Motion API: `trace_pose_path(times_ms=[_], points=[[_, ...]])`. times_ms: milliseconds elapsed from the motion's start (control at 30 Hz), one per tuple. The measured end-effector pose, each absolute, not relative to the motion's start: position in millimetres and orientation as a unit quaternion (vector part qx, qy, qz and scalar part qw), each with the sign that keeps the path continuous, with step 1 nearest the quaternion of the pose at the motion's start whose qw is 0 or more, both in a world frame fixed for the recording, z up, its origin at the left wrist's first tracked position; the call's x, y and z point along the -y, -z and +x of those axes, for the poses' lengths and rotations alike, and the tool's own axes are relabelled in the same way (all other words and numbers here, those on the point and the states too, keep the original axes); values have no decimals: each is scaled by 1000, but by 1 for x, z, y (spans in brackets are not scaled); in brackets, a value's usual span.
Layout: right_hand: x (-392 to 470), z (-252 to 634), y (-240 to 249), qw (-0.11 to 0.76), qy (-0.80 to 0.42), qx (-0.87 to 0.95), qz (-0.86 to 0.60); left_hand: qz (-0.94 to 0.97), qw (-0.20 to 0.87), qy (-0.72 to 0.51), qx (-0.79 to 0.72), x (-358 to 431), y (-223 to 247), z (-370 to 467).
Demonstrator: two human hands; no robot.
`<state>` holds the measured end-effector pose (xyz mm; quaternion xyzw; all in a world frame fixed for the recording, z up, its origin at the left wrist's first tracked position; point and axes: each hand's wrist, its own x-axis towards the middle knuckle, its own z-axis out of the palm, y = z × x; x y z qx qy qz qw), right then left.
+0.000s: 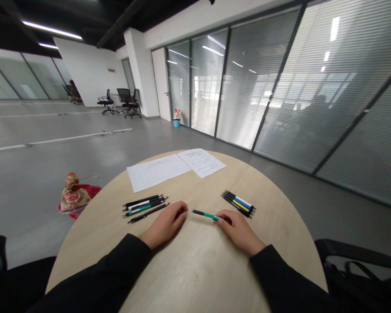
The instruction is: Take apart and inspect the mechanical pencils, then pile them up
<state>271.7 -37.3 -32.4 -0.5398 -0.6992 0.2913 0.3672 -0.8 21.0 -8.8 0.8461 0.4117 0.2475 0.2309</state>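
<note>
Green pen (208,215) is pinched in the right hand (239,228). Left hand (166,224) is curled near its tip, can't tell if it's gripping anything. One pen bunch (141,210) lies left of it, another bunch (240,205) right; it's in neither yet.

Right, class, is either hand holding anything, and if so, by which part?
The right hand holds the green-and-black pen by its rear end, away from the tip. Whether the left hand holds anything cannot be told.
</note>
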Motion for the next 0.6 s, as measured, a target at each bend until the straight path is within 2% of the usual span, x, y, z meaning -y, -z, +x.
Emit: trace_pose_path(times_ms=[333, 600], points=[[39, 271, 28, 374, -295, 702, -530, 798, 325, -291, -415, -20, 3, 2], [38, 272, 29, 375, -297, 703, -526, 795, 337, -295, -408, -18, 2, 3]])
